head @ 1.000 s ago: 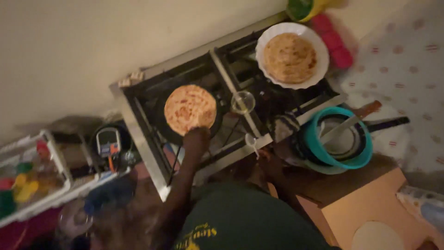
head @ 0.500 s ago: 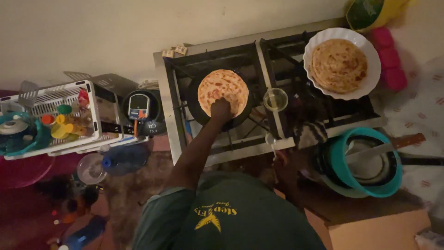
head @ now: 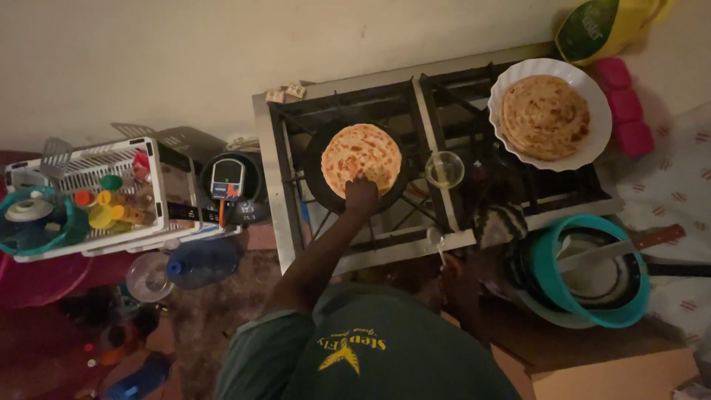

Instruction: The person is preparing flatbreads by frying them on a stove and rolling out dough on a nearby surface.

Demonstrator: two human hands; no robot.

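Fingertips of the left hand [head: 362, 196] press flat on the near edge of the round, brown-blotched flatbread [head: 361, 158], which lies in the dark round pan [head: 318, 178] on the steel gas stove [head: 266, 185]. Right of the pan, a small clear glass bowl [head: 444, 169]; farther right, a scalloped white plate [head: 600, 118] of stacked flatbreads. Below the stove's front edge, the right hand [head: 452, 267] pinches a metal spoon [head: 435, 241].

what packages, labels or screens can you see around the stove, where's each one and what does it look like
Digital scale: left of the stove, dark round body, pale rectangular screen, digits too small to tell.
Yellow bag: top right against the wall, above the white plate, with a green label patch.
Two small boxes: at the stove's back left corner, tan and squarish.
Water bottle: on the floor below the scale, blue, lying on its side; no label shows.
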